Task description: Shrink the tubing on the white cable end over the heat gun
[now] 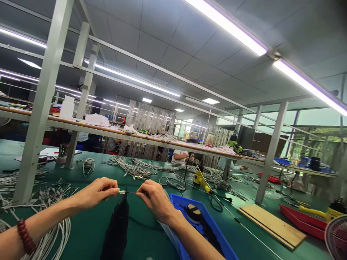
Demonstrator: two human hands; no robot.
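My left hand (105,191) pinches a small silver ribbed metal fitting (122,192) between thumb and fingertips. Level with it, my right hand (153,198) grips a thin dark wire (131,192) that runs toward the fitting. Between the hands stands a black tapered device (116,224), its narrow tip right by the fitting; whether they touch I cannot tell. Below my right forearm lies a blue tray (217,231) holding dark parts and a round tan-topped piece (193,213). Bundles of grey cables (58,231) lie beneath my left forearm.
More cable bundles (130,168) spread across the green table (89,234). A yellow hand tool (200,178) with a black cord lies behind the blue tray. Rightward are a wooden board (271,224), a red tray (303,220) and a fan (337,236). Posts carry a shelf; people sit beyond.
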